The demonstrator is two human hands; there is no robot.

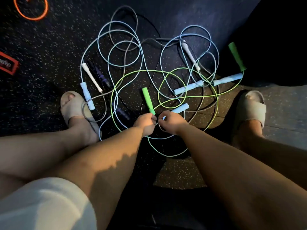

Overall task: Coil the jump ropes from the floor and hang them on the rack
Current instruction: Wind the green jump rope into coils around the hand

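Several jump ropes lie tangled on the dark speckled floor between my feet. My left hand (146,121) pinches the near end of a green handle (147,100), whose green rope (132,73) loops widely to a second green handle (236,56) at the right. My right hand (171,122) is closed on the near end of a light blue handle (180,108). Other light blue handles (87,96) (188,88) (227,79), white handles (91,77) (190,54) and dark purple handles (101,76) lie among pale blue and grey cords.
An orange rope (30,11) lies looped at the far upper left. A red and black flat object (7,63) sits at the left edge. My sandalled feet (73,105) (252,107) flank the pile. A dark shadowed mass fills the upper right.
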